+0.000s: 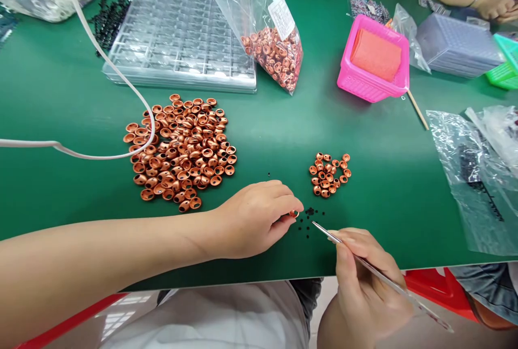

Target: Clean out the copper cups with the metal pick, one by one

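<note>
My left hand (253, 219) pinches a small copper-coloured cup (294, 213) between thumb and forefinger, just above the green tabletop. My right hand (364, 279) grips slim metal tweezers (380, 275), which slant down to the left. Their tip ends close to a scatter of tiny black pieces (309, 212) lying between the two hands. Beyond these sits a small group of copper cups (326, 175). A much larger heap of the same cups (182, 146) spreads behind my left forearm. Most of the held cup is covered by my fingers.
Stacked clear plastic trays (174, 36) stand at the back left, beside a bag of copper parts (275, 52). A white cord (101, 57) loops over the heap. Toward the right are a pink basket (372, 82), plastic bags (465, 176) and another person's hand (496, 5).
</note>
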Motion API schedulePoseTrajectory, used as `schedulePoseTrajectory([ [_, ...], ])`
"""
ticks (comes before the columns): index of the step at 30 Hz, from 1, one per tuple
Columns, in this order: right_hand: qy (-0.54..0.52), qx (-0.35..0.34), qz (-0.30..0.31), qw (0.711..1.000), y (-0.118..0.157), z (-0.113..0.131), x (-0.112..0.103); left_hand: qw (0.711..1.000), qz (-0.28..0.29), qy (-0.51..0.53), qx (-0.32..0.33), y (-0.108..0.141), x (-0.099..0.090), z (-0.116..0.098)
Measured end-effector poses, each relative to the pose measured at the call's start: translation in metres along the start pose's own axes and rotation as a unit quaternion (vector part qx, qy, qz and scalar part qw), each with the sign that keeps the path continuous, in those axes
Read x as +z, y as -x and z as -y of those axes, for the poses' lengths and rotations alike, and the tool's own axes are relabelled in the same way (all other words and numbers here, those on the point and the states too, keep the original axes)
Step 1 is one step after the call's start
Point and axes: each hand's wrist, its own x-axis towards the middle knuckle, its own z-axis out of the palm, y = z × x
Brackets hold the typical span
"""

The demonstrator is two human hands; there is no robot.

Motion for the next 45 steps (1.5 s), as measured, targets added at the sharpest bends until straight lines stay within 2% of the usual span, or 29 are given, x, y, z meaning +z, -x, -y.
schedulePoseTrajectory([
  [2,-0.032,-0.027,-0.033,0.999,0.001,0.001,0.007,1.0,-0.005,0.004,0.006,0.0,0.0,0.0],
  [3,-0.038,-0.015,-0.045,0.998,0.002,0.002,0.011,1.0,-0.008,0.005,0.009,0.0,0.0,0.0],
  [8,-0.042,0.005,-0.052,0.998,0.003,0.002,0.023,0.999,-0.017,0.004,0.028,-0.001,-0.001,-0.001],
  [14,-0.04,0.004,-0.062,0.997,0.003,0.004,0.022,0.999,-0.035,0.008,0.036,-0.001,0.001,0.001],
  [17,-0.043,0.002,-0.074,0.996,0.003,0.002,0.021,0.999,-0.04,0.002,0.02,-0.001,0.002,0.001],
  [23,-0.04,-0.001,-0.055,0.998,0.005,0.001,0.021,0.999,-0.045,0.012,0.009,-0.002,0.001,-0.002],
  [28,-0.032,0.016,-0.017,0.999,0.004,0.003,0.021,0.999,-0.039,0.015,0.018,-0.001,0.001,-0.002],
  [36,-0.022,0.021,-0.036,0.999,0.004,0.003,0.023,0.999,-0.026,0.021,0.027,0.0,-0.001,-0.003],
  [45,-0.037,0.016,-0.018,0.999,0.004,0.0,0.018,0.997,0.035,0.062,0.025,0.001,-0.007,-0.008],
])
